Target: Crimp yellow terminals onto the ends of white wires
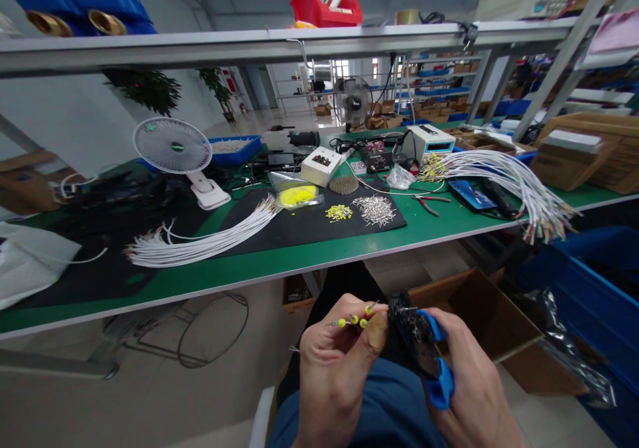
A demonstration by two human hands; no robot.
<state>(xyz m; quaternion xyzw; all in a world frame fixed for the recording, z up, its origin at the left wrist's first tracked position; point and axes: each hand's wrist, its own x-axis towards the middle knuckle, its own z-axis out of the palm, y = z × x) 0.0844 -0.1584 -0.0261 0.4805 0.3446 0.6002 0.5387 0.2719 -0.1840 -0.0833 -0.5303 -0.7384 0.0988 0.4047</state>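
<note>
Above my lap, my left hand (pixel 334 361) is closed around several thin wires with yellow seals (pixel 354 319) near their ends, fanned out at the fingertips. My right hand (pixel 472 375) grips a crimping tool (pixel 419 341) with blue handles and a dark head. The tool's head meets the left fingertips, and a thin metal tip shows at its jaws. Whether a wire sits inside the jaws I cannot tell. Beyond my hands on the bench lie a pile of loose yellow seals (pixel 339 213) and a heap of small metal terminals (pixel 374 210).
A bundle of white cables (pixel 210 238) lies left on the green bench (pixel 309 251), another bundle (pixel 519 178) at right. Red-handled pliers (pixel 428 202), a bag of yellow seals (pixel 298 196) and a white fan (pixel 172 145) stand around. Below right is an open cardboard box (pixel 479 308).
</note>
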